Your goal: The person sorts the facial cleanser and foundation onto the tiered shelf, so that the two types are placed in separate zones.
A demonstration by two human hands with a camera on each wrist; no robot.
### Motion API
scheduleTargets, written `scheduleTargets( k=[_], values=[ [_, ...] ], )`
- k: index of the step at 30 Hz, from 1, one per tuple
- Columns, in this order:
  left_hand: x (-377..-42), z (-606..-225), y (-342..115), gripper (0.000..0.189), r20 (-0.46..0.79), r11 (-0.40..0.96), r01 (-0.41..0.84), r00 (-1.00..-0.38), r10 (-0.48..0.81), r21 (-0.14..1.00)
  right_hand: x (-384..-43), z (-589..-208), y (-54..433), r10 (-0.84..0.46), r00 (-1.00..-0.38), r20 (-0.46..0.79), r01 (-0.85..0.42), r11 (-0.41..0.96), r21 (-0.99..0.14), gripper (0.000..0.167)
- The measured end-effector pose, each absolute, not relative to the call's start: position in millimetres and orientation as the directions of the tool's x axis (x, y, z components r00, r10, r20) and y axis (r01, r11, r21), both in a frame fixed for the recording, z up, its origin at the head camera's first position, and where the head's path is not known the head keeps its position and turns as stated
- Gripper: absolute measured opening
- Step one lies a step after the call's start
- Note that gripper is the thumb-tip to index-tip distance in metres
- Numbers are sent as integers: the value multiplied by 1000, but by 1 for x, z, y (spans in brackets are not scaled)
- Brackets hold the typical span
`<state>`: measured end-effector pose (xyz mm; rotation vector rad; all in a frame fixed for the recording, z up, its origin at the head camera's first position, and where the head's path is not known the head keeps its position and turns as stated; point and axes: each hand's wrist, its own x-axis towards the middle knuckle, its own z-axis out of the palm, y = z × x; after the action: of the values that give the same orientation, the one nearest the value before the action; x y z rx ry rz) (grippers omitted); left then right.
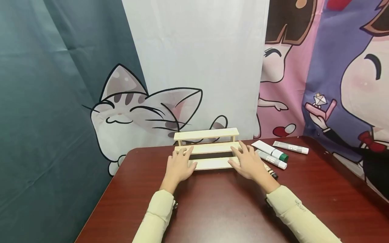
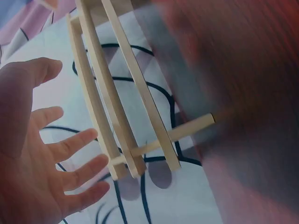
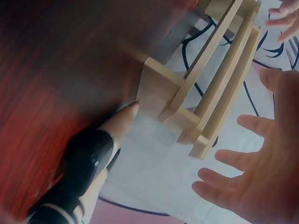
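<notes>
A small pale wooden rack [image 1: 209,148] with three stepped slats stands upright near the back of the table. At its left end my left hand [image 1: 179,167] reaches over with fingers spread. My right hand [image 1: 249,163] is spread over the opposite end. In the left wrist view, the fingers [image 2: 84,140] extend loosely, their tips close by the end of the rack [image 2: 112,107]. The right wrist view has the fingers [image 3: 233,158] relaxed and apart beside the slats [image 3: 224,79]. Neither hand curls round the rack.
Right of the rack lie a white tube with a green cap [image 1: 268,150], a grey tube with a white cap [image 1: 271,159] and another grey tube [image 1: 290,147]. Dark-and-wood stick-like items [image 1: 270,171] lie by my right hand. Behind the reddish-brown table [image 1: 212,209] hangs a cartoon-printed curtain [image 1: 200,50].
</notes>
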<state>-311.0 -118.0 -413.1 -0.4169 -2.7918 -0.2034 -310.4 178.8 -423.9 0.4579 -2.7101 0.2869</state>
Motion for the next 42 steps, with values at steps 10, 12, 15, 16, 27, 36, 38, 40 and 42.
scheduleTargets(
  k=[10, 12, 15, 16, 27, 36, 38, 40, 42],
  values=[
    [-313, -418, -144, 47, 327, 926, 278, -926, 188, 256, -311, -427, 210, -245, -875, 418, -356, 910, -212, 59],
    [-313, -419, -149, 43, 323, 922, 263, -932, 166, 284, -311, -428, 216, -261, -871, 416, -368, 908, -202, 59],
    [-313, -421, -157, 37, 322, 915, 243, -937, 136, 322, -311, -428, 222, -277, -867, 414, -384, 901, -201, 57],
    [-313, -422, -159, 36, 321, 911, 242, -938, 132, 333, -311, -428, 224, -277, -868, 412, -385, 899, -208, 56],
    [-311, -428, -170, 44, 183, 890, 195, -975, 129, 413, -308, -436, 234, -255, -895, 366, -371, 881, -295, 40],
    [-319, -435, -172, 43, 125, 868, 208, -978, 170, 450, -310, -441, 239, -241, -930, 277, -321, 899, -297, 42],
    [-321, -434, -173, 41, 115, 864, 191, -981, 155, 465, -312, -442, 239, -254, -931, 262, -328, 896, -298, 42],
    [-322, -434, -173, 41, 103, 859, 176, -984, 144, 481, -314, -441, 240, -264, -932, 249, -332, 896, -296, 41],
    [-324, -435, -172, 41, 84, 856, 157, -988, 132, 493, -316, -440, 241, -266, -934, 236, -329, 900, -286, 41]
  ],
)
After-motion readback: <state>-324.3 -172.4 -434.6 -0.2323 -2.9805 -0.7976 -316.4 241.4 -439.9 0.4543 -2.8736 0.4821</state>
